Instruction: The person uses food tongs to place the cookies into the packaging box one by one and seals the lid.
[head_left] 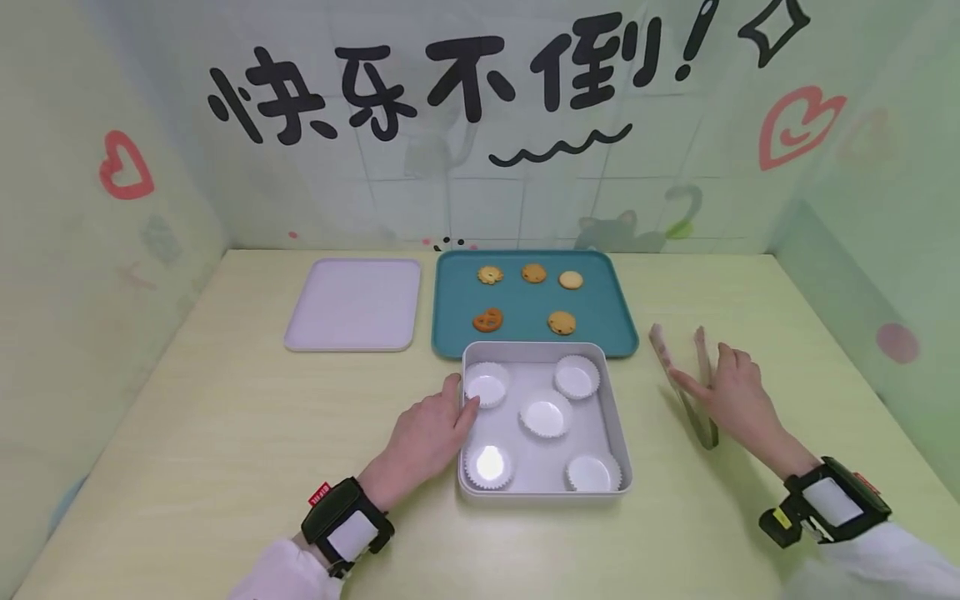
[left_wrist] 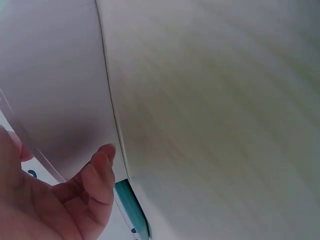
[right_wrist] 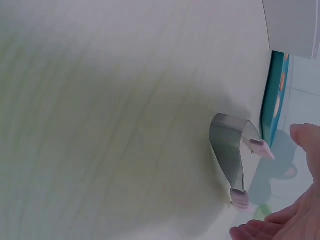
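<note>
Centre: left hand (head_left: 423, 429) pinching white rectangular box (head_left: 546, 501); right hand (head_left: 742, 404) hovering spread by U-shaped silver-metal tongs (right_wrist: 227, 145), likely springy, best gripped mid-arm.

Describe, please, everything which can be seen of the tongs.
The tongs are a bent strip, grey and shiny like metal, with two pinkish tips. They lie with arms spread on the pale, wood-look table, right of the white box, the bend at the near end and the tips toward the back wall. In the head view, the right hand is over them; the right wrist view shows a gap between hand and tongs.
</note>
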